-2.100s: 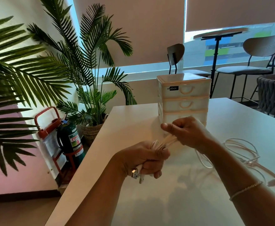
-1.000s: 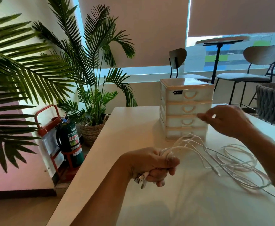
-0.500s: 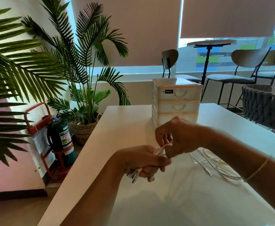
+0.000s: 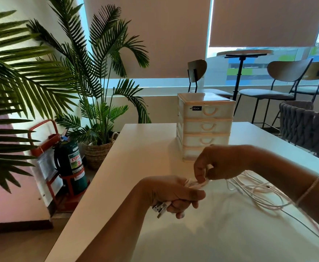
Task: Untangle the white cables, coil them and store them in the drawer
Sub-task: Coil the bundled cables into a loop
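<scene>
Head view, biggest thing first: the white tabletop [image 4: 155, 157] spreads under both hands, with the small drawer unit [image 4: 205, 125] standing just beyond the right hand's fingers; four drawers are stacked in it, all pushed in, and their fronts are too cloudy to tell what, if anything, lies inside

Next the white cables [image 4: 253, 190]: a loose tangle of loops lies on the tabletop to the right of the fingers, running under the right forearm, and the strands lead back into the left fist

Left hand [image 4: 173, 195] is clenched round a bunch of cable, with the metal plugs [image 4: 159, 208] poking out below its fingers. Right hand [image 4: 219, 163] pinches the strands just where they leave the left fist, thumb and fingertips closed on them, touching the left hand's knuckles

My judgement is that the coiling is under way and the storing not begun. To do it well, keep the left grip firm on the plug ends, let the right fingers slide out along one strand at a time so knots show early, and lay even loops back into the left fist
</scene>
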Demonstrator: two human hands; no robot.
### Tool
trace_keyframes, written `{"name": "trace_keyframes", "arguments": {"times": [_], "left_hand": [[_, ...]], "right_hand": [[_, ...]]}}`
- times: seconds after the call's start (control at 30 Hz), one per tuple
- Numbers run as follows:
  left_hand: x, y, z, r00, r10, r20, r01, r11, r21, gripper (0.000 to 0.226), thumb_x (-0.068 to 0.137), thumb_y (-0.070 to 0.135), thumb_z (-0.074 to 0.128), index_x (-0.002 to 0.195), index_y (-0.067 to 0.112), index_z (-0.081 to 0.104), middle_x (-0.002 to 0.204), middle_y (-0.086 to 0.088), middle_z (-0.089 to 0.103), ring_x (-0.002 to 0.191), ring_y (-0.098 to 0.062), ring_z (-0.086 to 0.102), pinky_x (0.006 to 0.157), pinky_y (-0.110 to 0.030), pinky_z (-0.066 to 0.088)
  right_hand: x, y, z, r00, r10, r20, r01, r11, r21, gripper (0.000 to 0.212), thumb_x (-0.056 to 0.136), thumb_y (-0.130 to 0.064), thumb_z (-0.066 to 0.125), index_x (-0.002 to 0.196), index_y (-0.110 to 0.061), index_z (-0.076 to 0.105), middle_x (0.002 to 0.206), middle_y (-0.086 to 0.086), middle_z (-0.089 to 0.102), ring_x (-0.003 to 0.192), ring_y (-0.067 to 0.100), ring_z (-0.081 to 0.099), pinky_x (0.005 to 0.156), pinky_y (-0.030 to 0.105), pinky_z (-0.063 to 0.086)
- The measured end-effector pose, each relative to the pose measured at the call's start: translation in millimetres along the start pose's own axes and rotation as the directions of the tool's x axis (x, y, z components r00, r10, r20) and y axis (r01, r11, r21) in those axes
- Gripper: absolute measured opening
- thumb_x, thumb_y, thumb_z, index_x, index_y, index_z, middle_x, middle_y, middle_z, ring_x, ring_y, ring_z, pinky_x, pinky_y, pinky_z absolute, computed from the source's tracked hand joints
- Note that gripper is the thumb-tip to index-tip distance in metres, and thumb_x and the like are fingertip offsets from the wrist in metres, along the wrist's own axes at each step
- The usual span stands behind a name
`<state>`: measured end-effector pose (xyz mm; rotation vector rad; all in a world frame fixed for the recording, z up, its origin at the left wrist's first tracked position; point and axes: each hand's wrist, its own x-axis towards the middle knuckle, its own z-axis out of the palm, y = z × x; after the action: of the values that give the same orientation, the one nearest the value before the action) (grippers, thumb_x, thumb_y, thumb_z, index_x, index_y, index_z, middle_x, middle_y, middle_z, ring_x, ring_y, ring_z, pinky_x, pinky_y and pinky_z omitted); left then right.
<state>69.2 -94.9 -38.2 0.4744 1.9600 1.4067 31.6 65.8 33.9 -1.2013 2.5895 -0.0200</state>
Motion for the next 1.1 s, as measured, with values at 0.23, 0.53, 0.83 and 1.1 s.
{"name": "trace_keyframes", "arguments": {"times": [0.23,0.53,0.83,1.1], "left_hand": [[-1,0,-3,0.999,-0.011,-0.049,0.01,1.0,-0.012,0.03,0.097,0.022,0.043,0.07,0.009,0.051,0.036,0.009,0.038,0.031,-0.004,0.036,0.052,-0.02,0.045],[-5,-6,-13,0.994,0.111,-0.001,-0.11,0.983,-0.148,0.038,0.058,0.055,0.077,0.061,0.019,0.062,0.036,0.009,0.037,0.03,-0.005,0.036,0.05,-0.019,0.045],[-2,-11,-15,0.991,0.131,0.037,-0.122,0.975,-0.183,0.043,0.055,0.056,0.079,0.062,0.018,0.06,0.036,0.009,0.036,0.029,-0.005,0.036,0.049,-0.019,0.045],[0,-11,-11,0.999,0.047,-0.001,-0.047,0.988,-0.148,0.03,0.084,0.035,0.064,0.068,0.011,0.055,0.035,0.009,0.036,0.029,-0.004,0.035,0.05,-0.019,0.045]], "right_hand": [[-11,-1,-8,0.999,0.047,-0.019,-0.048,0.997,-0.059,0.031,0.086,-0.017,0.059,0.108,-0.037,0.067,0.097,-0.022,0.065,0.085,0.0,0.056,0.081,0.014,0.045],[-18,62,-36,0.873,0.358,-0.331,-0.482,0.736,-0.475,0.037,0.093,-0.049,0.038,0.109,-0.029,0.064,0.107,-0.007,0.063,0.099,0.011,0.053,0.092,0.033,0.033],[-20,50,-28,0.912,0.389,-0.134,-0.407,0.898,-0.165,0.04,0.079,-0.047,0.064,0.113,-0.027,0.063,0.121,-0.009,0.059,0.113,0.011,0.053,0.096,0.024,0.038],[9,-17,-4,0.987,-0.067,-0.144,0.079,0.994,0.079,0.021,0.078,-0.022,0.072,0.099,-0.021,0.071,0.088,-0.015,0.066,0.079,-0.002,0.06,0.086,0.02,0.048]]}}
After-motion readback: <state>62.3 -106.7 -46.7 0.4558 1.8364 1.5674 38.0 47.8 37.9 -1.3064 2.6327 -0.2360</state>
